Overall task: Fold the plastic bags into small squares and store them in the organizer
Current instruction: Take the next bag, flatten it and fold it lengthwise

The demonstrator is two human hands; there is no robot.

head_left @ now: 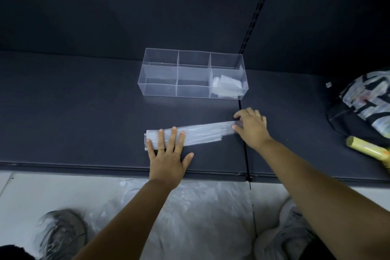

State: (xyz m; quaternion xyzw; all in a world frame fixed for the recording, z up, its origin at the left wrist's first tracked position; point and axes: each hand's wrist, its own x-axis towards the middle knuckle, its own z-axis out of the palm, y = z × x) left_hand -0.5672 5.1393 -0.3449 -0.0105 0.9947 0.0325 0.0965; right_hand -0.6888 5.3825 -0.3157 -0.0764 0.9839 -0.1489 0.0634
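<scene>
Left hand (166,154) flat on bag (202,132)

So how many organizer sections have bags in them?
1: the right-end section of the clear plastic organizer holds folded translucent plastic bags. Others look empty, though clear film could hide there.

Looks like a shop or stockroom: this is retail-type racking. Dark metal shelf (84,112) with a raised front lip (84,165) and a matching dark back panel (126,6). A slotted upright (259,10) runs up the back between 2 bays, and its seam (242,133) carries on across the shelf. Pale tiled floor (21,192) below, loose clear plastic bags (190,207) piled on it. Can't tell sales floor from storeroom.
</scene>
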